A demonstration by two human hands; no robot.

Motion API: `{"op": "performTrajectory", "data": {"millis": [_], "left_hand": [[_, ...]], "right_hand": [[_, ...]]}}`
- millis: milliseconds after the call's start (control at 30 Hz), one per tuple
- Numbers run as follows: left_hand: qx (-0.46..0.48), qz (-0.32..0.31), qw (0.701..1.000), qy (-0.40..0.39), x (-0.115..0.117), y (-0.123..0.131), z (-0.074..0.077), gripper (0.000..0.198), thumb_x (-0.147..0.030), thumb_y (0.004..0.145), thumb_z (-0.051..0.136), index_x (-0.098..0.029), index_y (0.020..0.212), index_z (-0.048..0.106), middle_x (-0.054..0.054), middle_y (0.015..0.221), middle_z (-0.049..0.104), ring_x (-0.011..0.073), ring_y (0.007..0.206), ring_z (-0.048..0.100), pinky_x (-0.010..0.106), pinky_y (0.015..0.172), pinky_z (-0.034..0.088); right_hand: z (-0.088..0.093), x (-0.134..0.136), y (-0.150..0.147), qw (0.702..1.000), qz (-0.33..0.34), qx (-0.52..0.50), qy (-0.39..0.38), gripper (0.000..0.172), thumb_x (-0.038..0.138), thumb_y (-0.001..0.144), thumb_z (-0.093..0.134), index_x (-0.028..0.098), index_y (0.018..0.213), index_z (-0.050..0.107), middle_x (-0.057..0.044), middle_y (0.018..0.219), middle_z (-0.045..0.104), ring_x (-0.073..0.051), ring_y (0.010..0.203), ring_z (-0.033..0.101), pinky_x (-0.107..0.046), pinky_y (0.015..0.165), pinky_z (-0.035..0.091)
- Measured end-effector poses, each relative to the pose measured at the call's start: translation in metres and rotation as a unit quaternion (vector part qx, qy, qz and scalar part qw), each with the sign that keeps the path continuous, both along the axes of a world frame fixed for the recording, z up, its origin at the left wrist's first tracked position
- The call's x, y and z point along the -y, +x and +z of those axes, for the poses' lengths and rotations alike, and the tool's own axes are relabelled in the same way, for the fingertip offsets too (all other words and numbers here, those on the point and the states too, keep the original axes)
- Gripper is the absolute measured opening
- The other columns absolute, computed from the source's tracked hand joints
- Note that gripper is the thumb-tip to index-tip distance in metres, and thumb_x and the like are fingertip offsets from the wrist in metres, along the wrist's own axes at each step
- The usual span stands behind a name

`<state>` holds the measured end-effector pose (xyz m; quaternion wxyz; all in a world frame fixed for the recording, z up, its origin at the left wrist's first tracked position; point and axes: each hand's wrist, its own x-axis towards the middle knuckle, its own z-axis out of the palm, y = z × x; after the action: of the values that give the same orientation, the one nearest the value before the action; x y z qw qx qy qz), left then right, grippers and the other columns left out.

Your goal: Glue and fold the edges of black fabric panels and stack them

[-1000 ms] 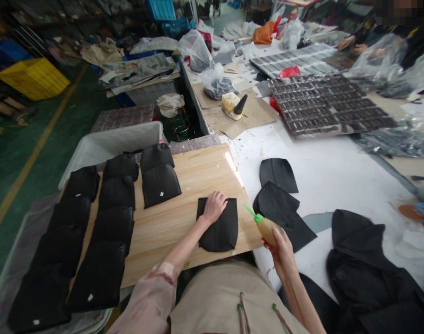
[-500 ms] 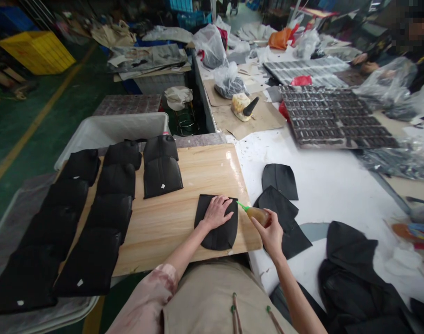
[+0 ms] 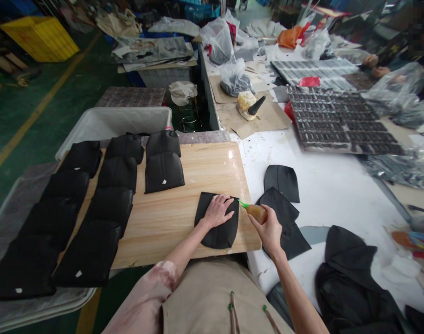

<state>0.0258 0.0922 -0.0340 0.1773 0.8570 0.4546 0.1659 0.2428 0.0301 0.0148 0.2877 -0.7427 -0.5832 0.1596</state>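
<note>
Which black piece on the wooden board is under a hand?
The lone black piece near the right end of the wooden board, beneath the left hand; the other black pieces there lie overlapped in columns to its left, untouched.

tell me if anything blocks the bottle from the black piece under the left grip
Nothing visible does: the green nozzle of the bottle in the right grip ends at the upper right corner of the black piece. The left grip lies spread on the piece, left of the nozzle, not between them.
</note>
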Motion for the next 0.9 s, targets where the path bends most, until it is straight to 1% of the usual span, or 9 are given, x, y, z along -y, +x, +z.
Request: {"op": "performTrajectory", "data": {"millis": [167, 300, 567, 767, 900], "left_hand": [[0.003, 0.001, 1.000, -0.001, 0.000, 0.000, 0.000, 0.046, -0.038, 0.087, 0.061, -0.021, 0.129, 0.052, 0.011, 0.128, 0.052, 0.0272, 0.126, 0.045, 0.047, 0.110, 0.034], [0.006, 0.000, 1.000, -0.004, 0.000, 0.000, -0.001, 0.046, -0.037, 0.087, 0.061, -0.023, 0.130, 0.052, 0.011, 0.128, 0.052, 0.0276, 0.125, 0.046, 0.048, 0.109, 0.035], [0.005, -0.001, 1.000, -0.002, 0.000, 0.000, 0.000, 0.045, -0.038, 0.088, 0.060, -0.022, 0.129, 0.052, 0.010, 0.128, 0.053, 0.0270, 0.125, 0.046, 0.047, 0.110, 0.034], [0.008, -0.002, 1.000, 0.001, 0.000, 0.000, -0.001, 0.045, -0.037, 0.088, 0.060, -0.021, 0.129, 0.052, 0.011, 0.128, 0.052, 0.0274, 0.126, 0.045, 0.047, 0.110, 0.034], [0.010, -0.001, 1.000, -0.007, 0.000, 0.000, 0.000, 0.044, -0.036, 0.088, 0.060, -0.023, 0.129, 0.052, 0.010, 0.128, 0.052, 0.0274, 0.126, 0.046, 0.047, 0.109, 0.035]], "right_hand": [[0.006, 0.001, 0.000, 0.998, 0.035, 0.047, -0.010, 0.057, 0.065, 0.087, 0.050, 0.020, 0.121, 0.055, -0.012, 0.114, 0.064, -0.029, 0.094, 0.065, -0.036, 0.069, 0.050], [0.009, 0.002, 0.002, 0.997, 0.055, 0.055, -0.013, 0.053, 0.062, 0.088, 0.051, 0.021, 0.122, 0.054, -0.011, 0.114, 0.064, -0.028, 0.094, 0.065, -0.036, 0.069, 0.050], [0.011, -0.005, -0.001, 0.996, 0.056, 0.069, -0.008, 0.052, 0.061, 0.089, 0.048, 0.019, 0.120, 0.054, -0.012, 0.113, 0.064, -0.029, 0.091, 0.065, -0.037, 0.067, 0.050], [0.015, 0.002, 0.001, 0.994, 0.071, 0.079, -0.009, 0.051, 0.060, 0.089, 0.050, 0.020, 0.121, 0.054, -0.011, 0.115, 0.064, -0.028, 0.090, 0.066, -0.036, 0.066, 0.049], [0.016, 0.007, 0.002, 0.994, 0.069, 0.080, -0.012, 0.051, 0.061, 0.089, 0.050, 0.021, 0.121, 0.054, -0.011, 0.115, 0.064, -0.028, 0.090, 0.066, -0.036, 0.066, 0.049]]}}
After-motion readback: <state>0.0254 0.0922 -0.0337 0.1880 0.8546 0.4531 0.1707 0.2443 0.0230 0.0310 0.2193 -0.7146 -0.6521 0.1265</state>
